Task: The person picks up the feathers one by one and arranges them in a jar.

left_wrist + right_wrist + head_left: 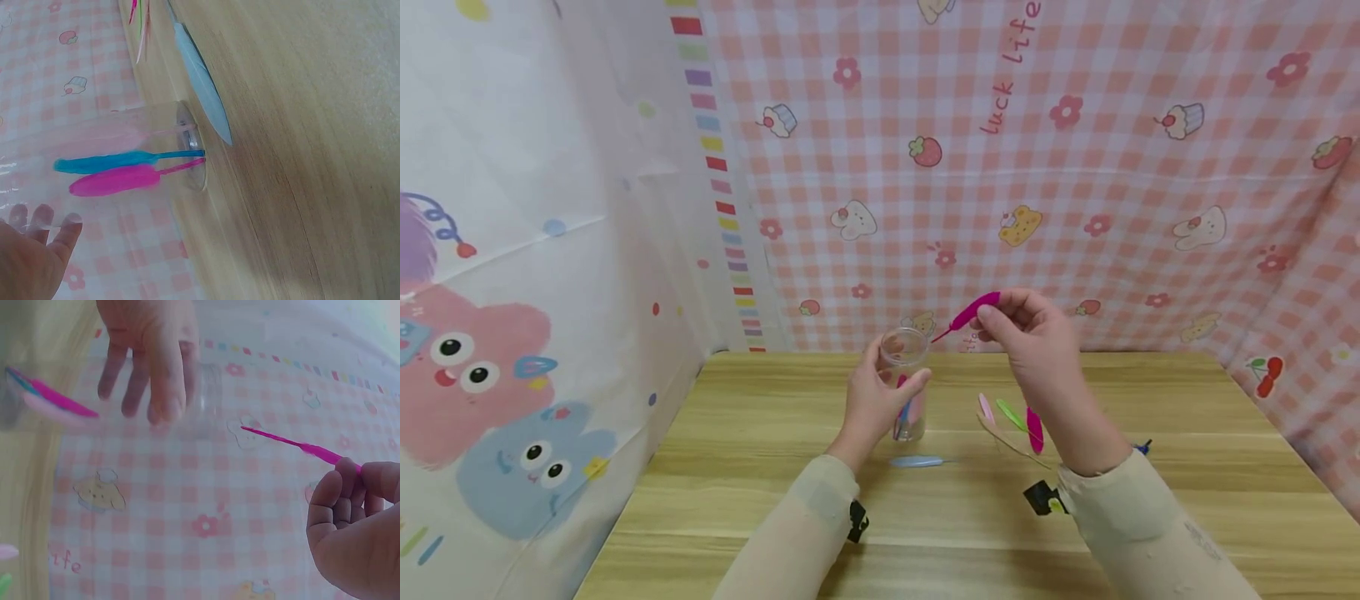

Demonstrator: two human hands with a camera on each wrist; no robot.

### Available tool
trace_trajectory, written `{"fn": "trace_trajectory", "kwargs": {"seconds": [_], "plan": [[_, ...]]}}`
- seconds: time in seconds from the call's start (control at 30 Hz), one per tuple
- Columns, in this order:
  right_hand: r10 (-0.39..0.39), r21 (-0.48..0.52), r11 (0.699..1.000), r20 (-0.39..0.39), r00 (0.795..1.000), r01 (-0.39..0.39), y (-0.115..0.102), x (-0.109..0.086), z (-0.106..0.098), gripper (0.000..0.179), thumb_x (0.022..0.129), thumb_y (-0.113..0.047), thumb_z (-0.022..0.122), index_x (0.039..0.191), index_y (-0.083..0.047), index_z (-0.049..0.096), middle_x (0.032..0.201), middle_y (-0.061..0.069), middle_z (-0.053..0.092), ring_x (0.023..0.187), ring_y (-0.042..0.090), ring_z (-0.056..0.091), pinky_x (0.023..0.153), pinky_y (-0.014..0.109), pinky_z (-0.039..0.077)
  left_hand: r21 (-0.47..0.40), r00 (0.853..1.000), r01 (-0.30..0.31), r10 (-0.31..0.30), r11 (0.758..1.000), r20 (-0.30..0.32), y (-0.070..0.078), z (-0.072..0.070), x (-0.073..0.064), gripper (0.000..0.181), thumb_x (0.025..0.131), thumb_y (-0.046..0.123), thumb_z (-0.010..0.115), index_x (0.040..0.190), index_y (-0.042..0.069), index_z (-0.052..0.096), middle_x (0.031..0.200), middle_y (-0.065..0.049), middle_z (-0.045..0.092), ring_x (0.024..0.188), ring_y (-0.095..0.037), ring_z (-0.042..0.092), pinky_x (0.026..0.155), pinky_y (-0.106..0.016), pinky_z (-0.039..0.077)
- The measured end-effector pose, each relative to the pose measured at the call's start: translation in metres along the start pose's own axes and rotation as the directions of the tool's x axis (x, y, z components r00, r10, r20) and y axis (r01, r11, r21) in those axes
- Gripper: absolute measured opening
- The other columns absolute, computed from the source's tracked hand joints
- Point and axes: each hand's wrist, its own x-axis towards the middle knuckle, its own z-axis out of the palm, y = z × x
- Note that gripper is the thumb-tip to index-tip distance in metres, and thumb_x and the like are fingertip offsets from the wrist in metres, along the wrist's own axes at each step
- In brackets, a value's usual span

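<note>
My left hand (880, 400) grips a tall clear jar (912, 429) that stands upright on the table with its round mouth uncovered. Inside it, as the left wrist view shows, lean a blue feather (106, 164), a magenta feather (115, 181) and a pale pink feather (106, 142), quills down on the bottom. Between thumb and fingers my right hand (1033, 333) pinches another magenta feather (973, 311). Its bare quill slants down to the left, the tip just right of the jar's rim. In the right wrist view a gap separates the quill tip from the jar mouth.
A light blue feather (917, 462) lies in front of the jar. To its right are a pale pink feather (986, 407), a green feather (1011, 414), a magenta feather (1035, 433) and a thin tan strip (1000, 433). A checked cloth (880, 200) hangs behind the table (737, 500).
</note>
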Motion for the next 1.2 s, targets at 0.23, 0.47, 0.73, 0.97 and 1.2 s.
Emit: {"fn": "trace_trajectory", "kwargs": {"seconds": [0.23, 0.47, 0.73, 0.97, 1.2], "plan": [[0.025, 0.018, 0.999, 0.049, 0.998, -0.026, 0.013, 0.004, 0.020, 0.011, 0.105, -0.013, 0.070, 0.109, -0.004, 0.065, 0.094, -0.005, 0.074, 0.086, 0.012, 0.070, 0.082, 0.023, 0.063, -0.018, 1.000, -0.017, 0.017, 1.000, 0.012, -0.001, -0.002, 0.000, 0.076, 0.090, 0.038, 0.088, 0.152, 0.013, 0.052, 0.136, -0.011, 0.071, 0.126, -0.027, 0.067, 0.109, -0.050, 0.059], [0.058, -0.042, 0.998, 0.060, 0.997, -0.055, 0.025, 0.005, 0.023, 0.020, 0.105, -0.013, 0.068, 0.118, 0.001, 0.064, 0.098, -0.005, 0.073, 0.088, 0.012, 0.071, 0.084, 0.023, 0.063, -0.016, 1.000, -0.016, 0.017, 1.000, 0.022, -0.002, 0.000, 0.000, 0.077, 0.090, 0.037, 0.088, 0.153, 0.014, 0.050, 0.137, -0.008, 0.070, 0.128, -0.026, 0.066, 0.110, -0.048, 0.059], [0.057, -0.109, 0.993, 0.062, 0.996, -0.050, 0.037, 0.005, 0.018, 0.023, 0.106, -0.012, 0.067, 0.120, 0.006, 0.065, 0.094, -0.006, 0.072, 0.089, 0.011, 0.073, 0.083, 0.022, 0.062, -0.017, 1.000, -0.003, 0.004, 1.000, 0.023, -0.002, -0.002, 0.000, 0.078, 0.089, 0.040, 0.088, 0.153, 0.017, 0.050, 0.139, -0.014, 0.069, 0.129, -0.029, 0.066, 0.111, -0.052, 0.057], [0.086, -0.175, 0.982, 0.065, 0.994, -0.073, 0.049, 0.001, 0.012, 0.023, 0.105, -0.012, 0.068, 0.119, 0.007, 0.067, 0.095, 0.002, 0.072, 0.087, 0.009, 0.070, 0.080, 0.021, 0.060, -0.005, 1.000, -0.011, 0.011, 1.000, 0.020, -0.003, -0.002, 0.000, 0.079, 0.089, 0.041, 0.088, 0.154, 0.017, 0.049, 0.139, -0.016, 0.069, 0.129, -0.029, 0.066, 0.111, -0.052, 0.058], [0.155, -0.249, 0.960, 0.081, 0.985, -0.130, 0.063, -0.008, 0.007, 0.024, 0.106, -0.017, 0.068, 0.120, 0.003, 0.067, 0.098, 0.006, 0.072, 0.089, 0.013, 0.068, 0.080, 0.021, 0.059, -0.001, 1.000, -0.006, 0.006, 1.000, 0.015, -0.002, -0.002, 0.000, 0.079, 0.089, 0.040, 0.088, 0.154, 0.018, 0.049, 0.137, -0.012, 0.070, 0.128, -0.028, 0.067, 0.111, -0.051, 0.058]]}}
